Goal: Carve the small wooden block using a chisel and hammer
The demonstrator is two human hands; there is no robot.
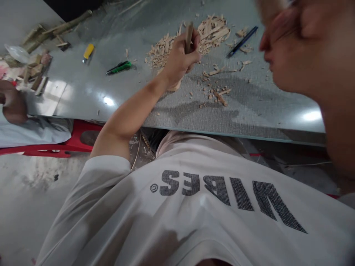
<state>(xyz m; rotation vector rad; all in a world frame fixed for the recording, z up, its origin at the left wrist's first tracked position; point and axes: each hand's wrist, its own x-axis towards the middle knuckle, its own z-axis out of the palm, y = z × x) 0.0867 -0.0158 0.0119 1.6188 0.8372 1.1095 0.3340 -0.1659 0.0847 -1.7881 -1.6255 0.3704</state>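
Note:
My left hand (184, 55) is closed round a short brown wooden stick (189, 37), its end pointing up between thumb and fingers. It rests over the table beside a heap of pale wood shavings (212, 33). A flat pale piece of wood (174, 87) shows partly under my left wrist. At the upper right my right hand (288, 37) is raised close to the camera and blurred. Its fingers are bent round a light-brown piece (269, 11), cut off by the frame's top edge, whose kind I cannot make out.
On the grey table (133, 96) lie a green utility knife (119, 68), a yellow-handled cutter (88, 52) and a slim dark-blue tool (242, 41). Wood offcuts (34, 70) and a branch (69, 25) lie at the left. Another person's arm (13, 101) is beside a red chair (83, 136).

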